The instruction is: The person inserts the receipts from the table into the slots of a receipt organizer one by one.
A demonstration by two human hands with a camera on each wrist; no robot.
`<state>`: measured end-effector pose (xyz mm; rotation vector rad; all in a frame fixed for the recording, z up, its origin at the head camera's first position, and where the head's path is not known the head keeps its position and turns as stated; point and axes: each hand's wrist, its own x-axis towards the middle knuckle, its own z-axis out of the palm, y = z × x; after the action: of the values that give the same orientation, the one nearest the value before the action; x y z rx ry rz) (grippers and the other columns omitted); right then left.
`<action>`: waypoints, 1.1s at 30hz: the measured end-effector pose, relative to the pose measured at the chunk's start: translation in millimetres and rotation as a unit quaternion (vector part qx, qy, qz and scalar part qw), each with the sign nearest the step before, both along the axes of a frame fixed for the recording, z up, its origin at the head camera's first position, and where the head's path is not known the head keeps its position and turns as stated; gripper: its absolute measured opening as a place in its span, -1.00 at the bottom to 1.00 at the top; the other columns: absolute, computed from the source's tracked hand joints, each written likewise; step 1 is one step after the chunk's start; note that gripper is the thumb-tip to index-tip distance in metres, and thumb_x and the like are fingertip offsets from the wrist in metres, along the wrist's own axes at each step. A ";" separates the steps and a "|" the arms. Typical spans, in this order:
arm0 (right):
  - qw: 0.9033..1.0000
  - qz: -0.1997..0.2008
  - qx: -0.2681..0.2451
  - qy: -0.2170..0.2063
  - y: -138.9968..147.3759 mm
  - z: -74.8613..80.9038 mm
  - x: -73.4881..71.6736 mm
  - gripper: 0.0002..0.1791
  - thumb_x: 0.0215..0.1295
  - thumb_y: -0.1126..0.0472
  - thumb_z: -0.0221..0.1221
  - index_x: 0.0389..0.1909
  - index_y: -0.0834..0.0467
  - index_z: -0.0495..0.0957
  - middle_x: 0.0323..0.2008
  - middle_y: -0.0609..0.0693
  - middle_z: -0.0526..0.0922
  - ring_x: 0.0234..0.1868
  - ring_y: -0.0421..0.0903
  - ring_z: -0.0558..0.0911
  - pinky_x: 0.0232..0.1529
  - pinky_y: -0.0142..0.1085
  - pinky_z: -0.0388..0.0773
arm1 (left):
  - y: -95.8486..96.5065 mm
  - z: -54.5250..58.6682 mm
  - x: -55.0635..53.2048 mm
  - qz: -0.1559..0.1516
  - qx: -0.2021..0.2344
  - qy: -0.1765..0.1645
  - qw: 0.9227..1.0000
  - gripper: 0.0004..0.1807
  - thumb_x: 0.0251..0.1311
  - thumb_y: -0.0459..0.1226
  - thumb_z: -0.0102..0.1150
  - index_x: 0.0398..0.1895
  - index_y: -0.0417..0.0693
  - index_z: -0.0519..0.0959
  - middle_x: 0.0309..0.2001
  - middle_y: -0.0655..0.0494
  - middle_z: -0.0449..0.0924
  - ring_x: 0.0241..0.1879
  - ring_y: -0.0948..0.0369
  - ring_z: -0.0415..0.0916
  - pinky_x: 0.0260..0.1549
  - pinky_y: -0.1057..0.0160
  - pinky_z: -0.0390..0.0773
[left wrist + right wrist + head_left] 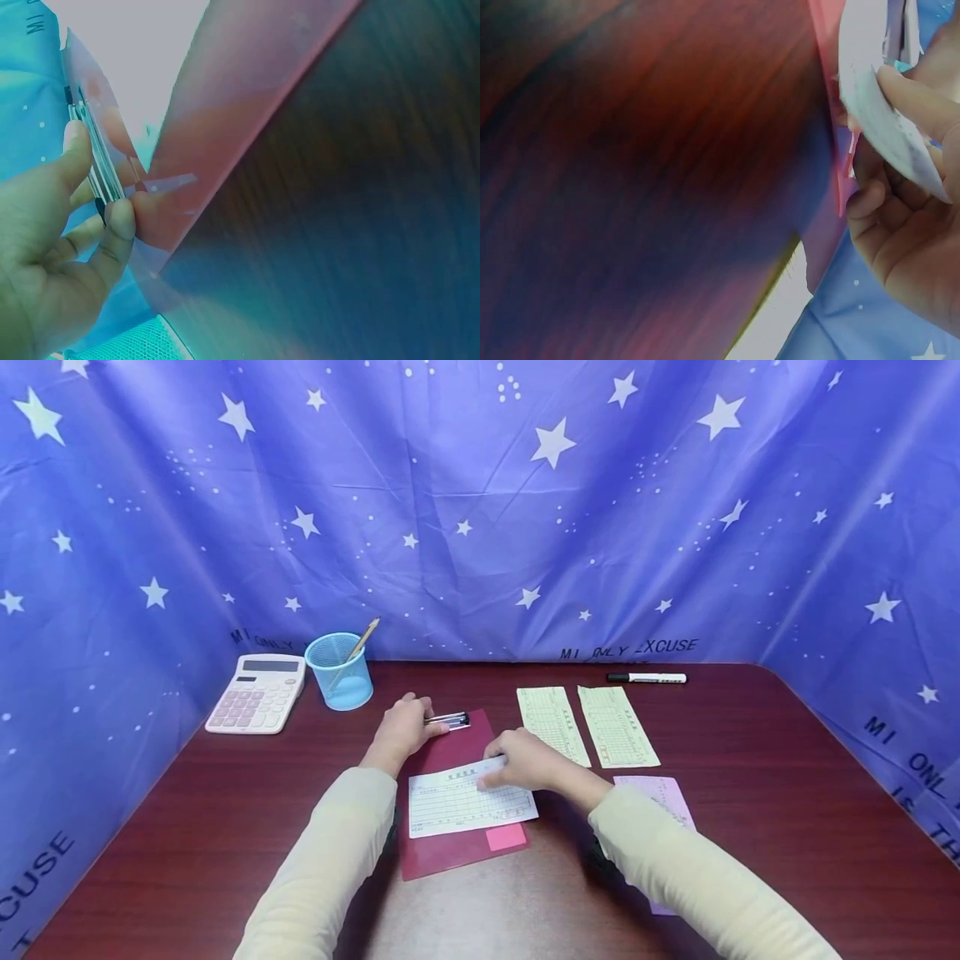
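Note:
A dark red clipboard [450, 857] lies on the table with a metal clip [454, 721] at its top end. My left hand [403, 728] grips that clip; the left wrist view shows thumb and fingers pinching the clip's metal lever [101, 154]. Over the board's lower half is a white printed form [450, 802]. My right hand [525, 762] pinches it near its upper right, and the form [864, 60] bends between thumb and fingers in the right wrist view. A pink label [506, 837] shows on the board below the form. Whether the clip's mouth is raised, I cannot tell.
Two yellow-green forms [553, 718] lie right of the board, with a black-and-white marker [647, 677] behind them. A purple form [660, 795] is partly under my right sleeve. At the back left are a calculator [257, 693] and a blue mesh cup [341, 681] with a pencil.

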<state>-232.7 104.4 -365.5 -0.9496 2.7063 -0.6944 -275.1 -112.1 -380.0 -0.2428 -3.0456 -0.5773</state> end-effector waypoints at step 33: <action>0.987 0.054 -0.009 0.149 11.7 -18.1 36.7 -0.86 0.22 0.13 0.44 -0.24 0.07 0.75 -0.21 -0.08 0.71 -0.16 -0.10 0.63 -0.09 -0.20 0.57 | -5.5 4.4 -13.5 -0.013 0.007 -0.025 1.000 -0.75 0.24 -0.09 0.41 -0.30 -0.10 0.69 -0.22 -0.08 0.68 -0.20 -0.01 0.55 -0.02 0.02 0.53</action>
<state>-195.9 116.1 -383.6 -1.2862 2.8757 -0.5975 -288.6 -117.6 -375.6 -0.2724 -3.0894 -0.6143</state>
